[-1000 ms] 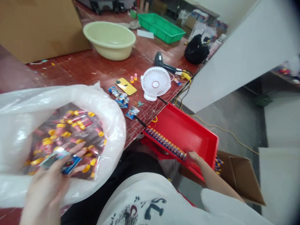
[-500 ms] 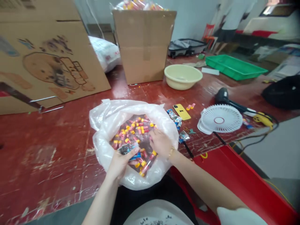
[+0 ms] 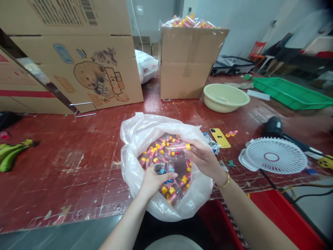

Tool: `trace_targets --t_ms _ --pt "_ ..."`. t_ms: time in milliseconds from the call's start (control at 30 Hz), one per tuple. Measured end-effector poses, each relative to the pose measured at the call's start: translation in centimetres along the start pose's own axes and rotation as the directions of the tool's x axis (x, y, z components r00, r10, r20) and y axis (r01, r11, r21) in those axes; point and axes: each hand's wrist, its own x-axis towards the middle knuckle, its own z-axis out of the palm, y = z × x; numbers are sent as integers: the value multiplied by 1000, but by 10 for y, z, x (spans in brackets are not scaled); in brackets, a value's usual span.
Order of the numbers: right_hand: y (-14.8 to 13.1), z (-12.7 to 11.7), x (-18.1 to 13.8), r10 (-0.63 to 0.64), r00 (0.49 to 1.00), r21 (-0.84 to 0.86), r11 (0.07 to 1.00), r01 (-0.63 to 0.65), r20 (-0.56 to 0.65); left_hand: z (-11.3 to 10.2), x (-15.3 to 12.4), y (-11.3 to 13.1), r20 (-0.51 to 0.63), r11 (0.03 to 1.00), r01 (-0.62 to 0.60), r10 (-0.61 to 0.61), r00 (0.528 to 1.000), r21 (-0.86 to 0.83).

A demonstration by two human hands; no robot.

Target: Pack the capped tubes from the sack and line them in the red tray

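A white plastic bag [image 3: 135,130] stands with its mouth rolled open, full of small clear tubes [image 3: 156,149] with yellow caps and pink contents. Over the bag's left side, my left hand [image 3: 154,180] is closed on small printed packets [image 3: 163,168], dark and blue, with the thumb on top. My right hand [image 3: 204,156], a gold bangle at its wrist, pinches a clear tube with a yellow cap [image 3: 179,147] above the bag's right side. That tube lies almost level, its cap toward my fingers.
Cardboard boxes [image 3: 189,66] stand at the back, one heaped with tubes. A cream basin [image 3: 226,99], green tray [image 3: 293,92], yellow phone [image 3: 220,138], white fan grille [image 3: 275,154] and dark hair dryer [image 3: 273,126] lie to the right. Bananas [image 3: 15,152] are at left; a person [image 3: 293,45] stands far right.
My right hand has risen out of the heap and now holds a tube. The left hand keeps the packets. The whole view has shifted left, bringing the bananas into sight.
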Motion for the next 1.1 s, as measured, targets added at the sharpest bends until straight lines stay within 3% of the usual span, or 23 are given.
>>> trace_targets --t_ms 133,333,533,700,800,933,1100 --pt "-19 -14 10 -72 994 -33 997 75 78 4 -4 5 26 998 -28 27 999 54" --pt "-23 -17 7 -28 995 -54 998 33 92 4 -10 10 44 986 -35 28 999 163" --pt "-28 -16 1 -111 985 -81 989 123 135 2 -8 4 76 953 -89 70 995 289" --pt "-24 -12 1 -26 986 55 998 17 165 3 -9 -1 136 964 -137 108 985 229" --pt "-22 -11 2 -4 994 50 999 -1 105 4 -10 -3 176 972 -179 151 973 155" --pt "-27 -12 1 -99 993 -47 994 102 57 1 -10 -3 168 967 -186 157 973 175" --pt "-37 -14 0 -223 964 -69 970 234 145 1 -9 -2 168 956 -190 154 974 224"
